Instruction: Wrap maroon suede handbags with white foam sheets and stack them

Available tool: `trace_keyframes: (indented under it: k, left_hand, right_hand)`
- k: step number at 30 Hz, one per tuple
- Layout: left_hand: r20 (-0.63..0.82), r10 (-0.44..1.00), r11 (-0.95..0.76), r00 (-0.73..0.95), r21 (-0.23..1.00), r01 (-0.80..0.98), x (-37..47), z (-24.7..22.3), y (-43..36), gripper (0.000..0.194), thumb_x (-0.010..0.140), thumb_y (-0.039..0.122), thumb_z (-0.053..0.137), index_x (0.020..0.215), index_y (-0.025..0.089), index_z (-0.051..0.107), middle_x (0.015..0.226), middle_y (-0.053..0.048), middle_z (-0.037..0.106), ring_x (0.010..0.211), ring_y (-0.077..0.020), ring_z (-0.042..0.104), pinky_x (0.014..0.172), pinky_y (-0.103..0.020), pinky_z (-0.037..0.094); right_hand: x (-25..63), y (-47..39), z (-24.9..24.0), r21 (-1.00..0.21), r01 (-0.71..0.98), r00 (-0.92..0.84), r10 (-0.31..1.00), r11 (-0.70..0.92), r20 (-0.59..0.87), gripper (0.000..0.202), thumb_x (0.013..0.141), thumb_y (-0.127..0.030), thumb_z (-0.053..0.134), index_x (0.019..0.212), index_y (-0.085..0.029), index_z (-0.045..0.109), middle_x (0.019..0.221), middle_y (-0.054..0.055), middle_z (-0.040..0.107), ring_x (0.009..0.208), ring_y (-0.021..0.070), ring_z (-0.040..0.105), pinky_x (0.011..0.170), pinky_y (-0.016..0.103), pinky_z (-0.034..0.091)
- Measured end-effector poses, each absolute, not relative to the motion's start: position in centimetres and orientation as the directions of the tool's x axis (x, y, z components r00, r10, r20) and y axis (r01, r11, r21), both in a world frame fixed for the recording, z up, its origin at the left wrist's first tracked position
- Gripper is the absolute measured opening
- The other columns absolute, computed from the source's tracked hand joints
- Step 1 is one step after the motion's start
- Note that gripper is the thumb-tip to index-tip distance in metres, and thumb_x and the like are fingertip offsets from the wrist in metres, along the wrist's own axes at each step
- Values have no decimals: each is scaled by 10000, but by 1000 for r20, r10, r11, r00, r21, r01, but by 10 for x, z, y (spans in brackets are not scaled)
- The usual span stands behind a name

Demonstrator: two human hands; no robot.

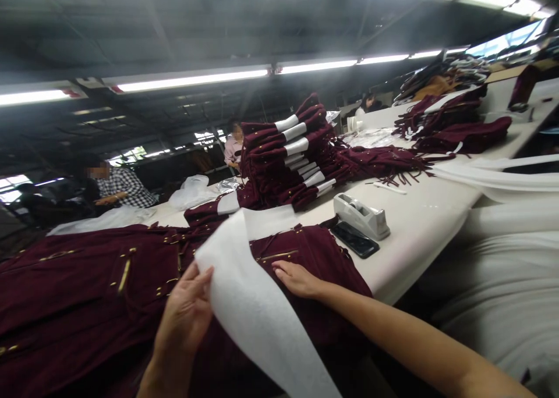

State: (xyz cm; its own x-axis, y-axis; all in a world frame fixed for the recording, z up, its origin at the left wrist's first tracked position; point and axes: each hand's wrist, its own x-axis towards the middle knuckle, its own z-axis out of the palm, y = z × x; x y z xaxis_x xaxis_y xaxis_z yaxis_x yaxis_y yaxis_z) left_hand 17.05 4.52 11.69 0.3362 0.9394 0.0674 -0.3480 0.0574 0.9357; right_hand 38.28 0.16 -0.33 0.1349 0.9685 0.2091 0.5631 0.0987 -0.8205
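My left hand (190,305) pinches the edge of a long strip of thin white sheet (253,293), paper or foam; I cannot tell which. The strip curves down toward me, and its lower end runs out of view. My right hand (297,279) lies with fingers stretched out on a maroon fabric piece (323,249), beside its gold zipper (279,256). Part of that piece is hidden under the strip. Another white piece (271,220) lies flat at its far edge. More maroon fabric (87,287) with gold zippers and studs spreads out to the left.
Ahead stands a stack of folded maroon pieces (283,159) with white bands. A tape dispenser (360,215) and a black phone (354,239) sit at right on the white table (419,217). White rolls (515,270) stand at the right. A person (124,185) works at left.
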Motion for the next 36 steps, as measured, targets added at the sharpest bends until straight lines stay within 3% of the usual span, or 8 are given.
trace_keyframes:
  k: [4,8,11,16,21,28,32,36]
  left_hand:
    - [375,887,-259,269,887,-382,171,160,39,625,695,214,790,1279,272,575,1113,-6,698,946,-154,665,776,-148,542]
    - [93,836,11,540,982,-187,185,130,38,727,640,259,797,1311,207,524,1009,-75,714,775,-219,688,648,-262,562]
    - [-204,764,225,612,973,44,193,79,46,674,624,234,735,1253,110,526,952,-121,706,738,-239,677,647,-309,544]
    - [-252,783,76,568,946,315,197,27,59,736,580,177,592,1298,76,465,797,-58,664,657,-175,604,583,-251,462]
    - [-285,775,17,564,902,432,198,27,63,889,525,146,599,1391,92,403,616,21,586,478,-126,466,463,-218,312]
    - [-107,815,-290,570,776,560,183,36,52,995,669,162,572,1530,107,75,573,85,473,518,-122,433,519,-217,312]
    - [30,727,-495,686,715,494,179,33,42,788,769,191,529,1512,221,267,631,69,495,568,-122,463,595,-221,364]
    - [74,703,-575,707,645,504,189,29,46,448,796,213,546,1231,195,653,1027,-63,707,888,-209,636,847,-296,461]
  right_hand:
    - [382,4,-4,-838,538,133,972,96,196,418,958,-291,400,1307,-132,565,1359,144,558,1271,282,505,1086,427,362]
    - [384,9,-4,-992,111,321,943,55,88,326,973,-297,389,1128,-157,639,1140,109,677,1113,246,610,1026,409,420]
    - [394,12,-2,-963,-270,376,920,-8,-114,410,1019,-374,281,1117,-127,593,1013,134,693,949,209,674,934,381,495]
    - [410,7,3,-779,-627,200,962,-20,-185,516,970,-543,419,1271,-126,460,1043,148,677,880,202,694,838,350,546]
    - [403,7,-1,-950,-312,330,937,-8,-116,795,747,-278,745,1413,-171,324,1037,103,681,904,242,675,760,351,552]
    - [388,7,-4,-962,262,542,837,-81,77,865,675,-101,620,1478,-168,305,756,16,662,774,264,655,750,353,502]
    - [386,2,4,-903,426,561,769,50,307,805,812,-202,570,1538,-225,223,690,-25,640,678,229,643,750,346,501]
    - [397,8,5,-782,620,453,843,-66,288,482,871,-208,537,1350,-258,565,1093,63,698,1015,274,648,955,386,452]
